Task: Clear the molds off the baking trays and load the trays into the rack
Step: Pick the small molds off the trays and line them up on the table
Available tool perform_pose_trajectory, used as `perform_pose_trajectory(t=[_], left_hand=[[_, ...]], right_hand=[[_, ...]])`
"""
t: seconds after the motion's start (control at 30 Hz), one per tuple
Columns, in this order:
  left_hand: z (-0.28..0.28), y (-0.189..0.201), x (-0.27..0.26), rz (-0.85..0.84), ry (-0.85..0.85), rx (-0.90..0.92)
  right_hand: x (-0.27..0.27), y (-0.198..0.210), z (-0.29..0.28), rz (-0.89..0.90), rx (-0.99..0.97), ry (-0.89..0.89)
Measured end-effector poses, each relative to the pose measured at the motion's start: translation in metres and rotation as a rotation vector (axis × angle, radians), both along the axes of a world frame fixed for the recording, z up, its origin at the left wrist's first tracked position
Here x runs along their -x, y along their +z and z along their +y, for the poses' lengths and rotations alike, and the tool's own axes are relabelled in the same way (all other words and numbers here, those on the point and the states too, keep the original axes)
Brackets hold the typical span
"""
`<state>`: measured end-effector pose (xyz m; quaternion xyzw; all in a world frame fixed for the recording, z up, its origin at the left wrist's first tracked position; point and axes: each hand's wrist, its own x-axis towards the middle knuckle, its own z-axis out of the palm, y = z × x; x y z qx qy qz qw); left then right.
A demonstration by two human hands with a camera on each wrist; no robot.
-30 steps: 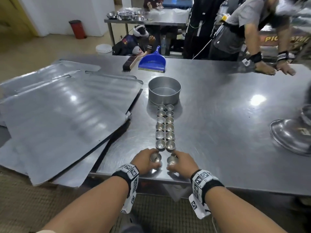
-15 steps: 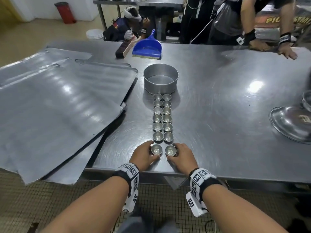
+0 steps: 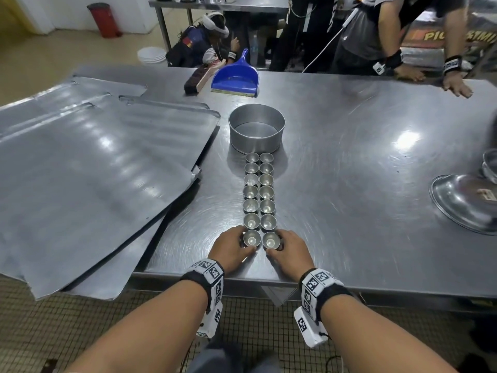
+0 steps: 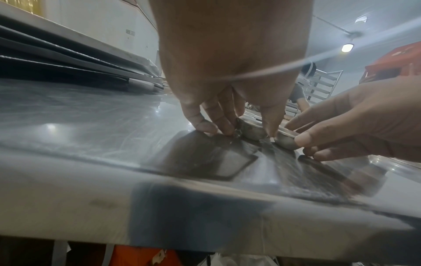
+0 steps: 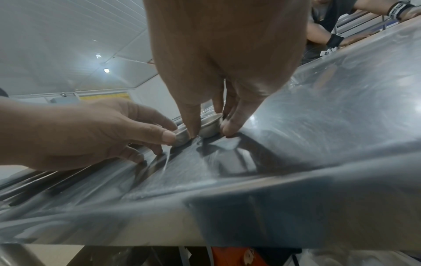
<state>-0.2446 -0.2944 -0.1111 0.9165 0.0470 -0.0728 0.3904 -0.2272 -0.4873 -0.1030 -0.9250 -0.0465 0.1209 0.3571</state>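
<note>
Several small metal cup molds (image 3: 259, 189) stand in two columns on the steel table (image 3: 363, 162), running from a round pan (image 3: 256, 127) toward me. My left hand (image 3: 243, 242) pinches the nearest left mold (image 3: 252, 238) between thumb and fingers. My right hand (image 3: 278, 244) pinches the nearest right mold (image 3: 271, 240) the same way. Both molds sit on the table, touching the ends of their columns. The left wrist view shows the left hand's fingertips (image 4: 227, 129) around its mold (image 4: 252, 132). In the right wrist view the right hand's fingertips (image 5: 193, 129) bracket its mold (image 5: 210, 128). Flat baking trays (image 3: 80, 170) lie stacked at the left.
The trays overhang the table's left and front edges. A blue dustpan (image 3: 235, 78) and brush (image 3: 195, 82) lie at the far side. A steel lid (image 3: 468, 203) lies at the right. Other people (image 3: 376, 36) lean on the far edge. A rack (image 4: 323, 84) shows in the background.
Both hands have slid their two molds away from the table's front edge, closing the gap to the ends of the two columns. The head view has tilted down.
</note>
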Motion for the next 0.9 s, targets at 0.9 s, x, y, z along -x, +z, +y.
perform_pose_trajectory(t=[0.9], left_hand=[[0.109, 0.083, -0.003, -0.076, 0.221, -0.156]], right_hand=[[-0.073, 0.094, 0.065, -0.170, 0.109, 0.183]])
